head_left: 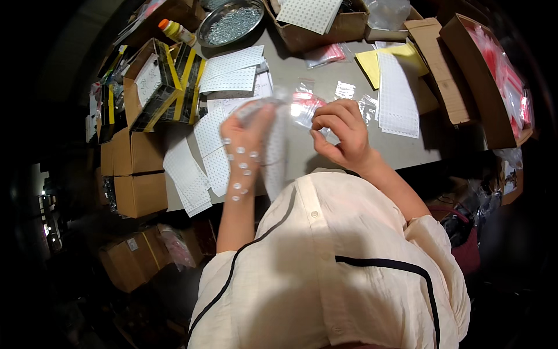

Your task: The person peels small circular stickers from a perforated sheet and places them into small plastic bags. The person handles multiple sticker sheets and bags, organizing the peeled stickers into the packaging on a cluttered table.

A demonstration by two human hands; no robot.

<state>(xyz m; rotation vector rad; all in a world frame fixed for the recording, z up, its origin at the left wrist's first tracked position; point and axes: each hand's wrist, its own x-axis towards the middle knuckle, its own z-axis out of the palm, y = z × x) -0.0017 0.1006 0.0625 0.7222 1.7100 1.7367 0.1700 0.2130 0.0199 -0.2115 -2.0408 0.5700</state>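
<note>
Motion blurs my left hand [250, 129], which is closed around something pale and see-through that I cannot make out. Small round white stickers [241, 165] dot that wrist and forearm. A smeared white sheet [274, 154] hangs beside the hand, over the table's near edge. My right hand [344, 131] is closed, thumb and fingertips drawn together; what they pinch, if anything, is too small to name. Just beyond it lie clear plastic bags with red parts [303, 106]. A small clear packet [344, 89] and another clear bag [367, 107] rest near its knuckles.
Sheets of small round labels [232, 68] cover the table's left side; more sheets [398, 96] lie right, by yellow paper [367, 65]. At the back are a metal bowl of small shiny pieces [235, 26] and a carton [343, 26]. Cardboard boxes [482, 87] flank both sides.
</note>
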